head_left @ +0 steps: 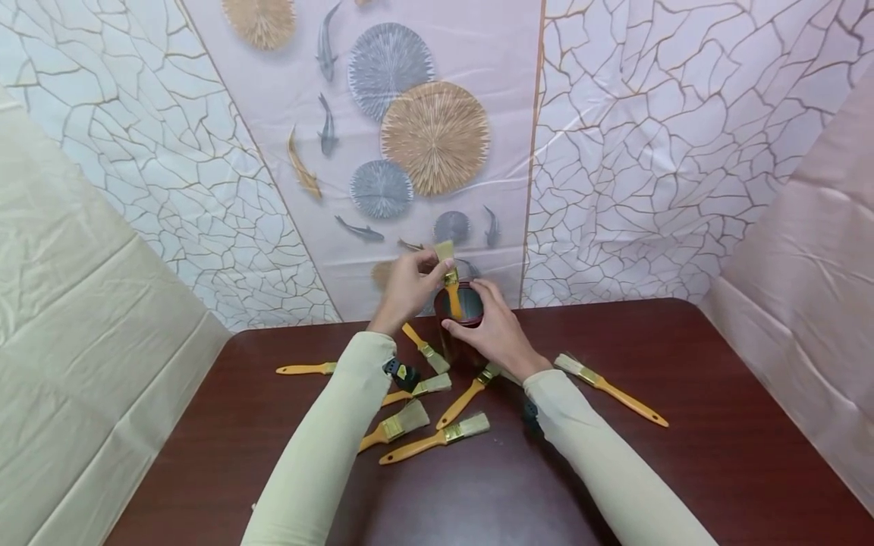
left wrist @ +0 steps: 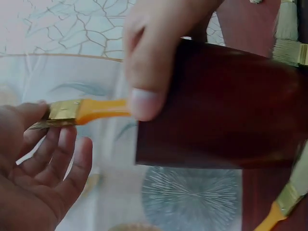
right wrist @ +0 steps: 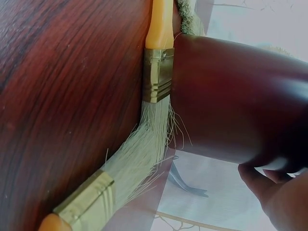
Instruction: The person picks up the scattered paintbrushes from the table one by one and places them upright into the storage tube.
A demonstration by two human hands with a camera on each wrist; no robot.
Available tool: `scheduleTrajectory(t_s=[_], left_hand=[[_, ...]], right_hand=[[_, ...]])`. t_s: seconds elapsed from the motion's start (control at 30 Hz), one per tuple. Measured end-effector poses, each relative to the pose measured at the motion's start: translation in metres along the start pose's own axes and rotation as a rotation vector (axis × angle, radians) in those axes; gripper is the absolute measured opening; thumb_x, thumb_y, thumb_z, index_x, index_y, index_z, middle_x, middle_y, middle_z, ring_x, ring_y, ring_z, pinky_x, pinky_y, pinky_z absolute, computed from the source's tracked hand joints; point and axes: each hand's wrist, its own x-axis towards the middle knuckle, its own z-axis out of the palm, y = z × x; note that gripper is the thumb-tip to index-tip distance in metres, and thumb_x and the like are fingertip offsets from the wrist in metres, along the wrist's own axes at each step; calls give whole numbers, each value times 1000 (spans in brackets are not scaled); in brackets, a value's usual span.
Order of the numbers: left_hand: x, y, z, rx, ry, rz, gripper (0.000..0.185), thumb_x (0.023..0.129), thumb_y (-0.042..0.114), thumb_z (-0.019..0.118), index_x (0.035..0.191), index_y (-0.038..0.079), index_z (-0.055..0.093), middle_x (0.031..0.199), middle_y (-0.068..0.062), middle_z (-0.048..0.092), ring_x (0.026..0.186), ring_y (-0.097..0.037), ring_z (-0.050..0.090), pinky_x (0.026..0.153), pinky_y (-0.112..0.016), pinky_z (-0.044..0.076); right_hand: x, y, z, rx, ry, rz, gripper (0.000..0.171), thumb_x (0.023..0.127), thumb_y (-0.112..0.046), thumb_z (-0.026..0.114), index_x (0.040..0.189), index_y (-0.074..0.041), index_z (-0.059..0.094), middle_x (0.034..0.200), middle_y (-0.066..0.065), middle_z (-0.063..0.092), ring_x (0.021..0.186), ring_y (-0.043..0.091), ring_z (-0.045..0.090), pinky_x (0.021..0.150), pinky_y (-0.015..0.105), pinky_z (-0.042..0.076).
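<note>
Pale sleeves [head_left: 326, 447], hands [head_left: 412, 282] [head_left: 501, 330] pinching bristles-up brush [head_left: 452, 277], gripping dark-red cup [left wrist: 221, 113], scattered brushes [head_left: 453, 433]

Fish-and-disc patterned backdrop [head_left: 437, 144] behind a dark reddish-brown table [head_left: 512, 485], beige cloth [head_left: 89, 326] either side

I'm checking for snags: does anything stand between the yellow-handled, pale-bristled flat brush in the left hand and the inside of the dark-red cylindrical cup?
Nothing visible does: the brush points handle-first at the open mouth of the cup. The right hand grips near the rim, leaving the mouth's middle uncovered.
</note>
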Motion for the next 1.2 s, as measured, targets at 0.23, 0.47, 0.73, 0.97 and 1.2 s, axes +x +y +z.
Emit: scheduleTrajectory(t_s=[0.23,0.47,0.73,0.97,1.2], left_hand=[[1,-15,10,52,-117,39,16,105,21,69,97,7,66,93,-8,72,92,-25,75,76,-37,59],[4,-20,16,69,-157,40,25,106,23,68,87,8,73,75,-7,68,63,-20,59,61,-32,46],[2,-29,24,83,-162,-79,26,104,33,71,111,12,84,112,-3,80,104,-19,72,89,-37,56],[8,-39,30,110,-121,-27,25,103,32,71,112,12,82,107,-3,80,88,-17,71,79,-35,56],[10,-46,29,94,-44,23,23,103,24,72,117,6,78,99,-7,76,79,-19,69,68,-30,54]], right_hand=[[-3,3,-3,-10,11,3,98,88,-60,79,161,-8,40,165,10,34,126,37,60,100,55,53],[-2,4,-4,-10,13,-14,98,90,-63,77,161,-8,39,166,11,33,133,37,56,106,57,49],[-2,5,-3,-21,4,-14,95,90,-62,76,162,-11,39,166,8,32,123,35,62,99,53,54],[-4,2,-3,-15,1,-12,96,90,-62,76,163,-11,38,167,10,31,131,37,58,103,56,51],[-1,0,1,-18,4,-7,95,90,-62,77,162,-12,39,166,8,33,128,35,60,102,54,52]])
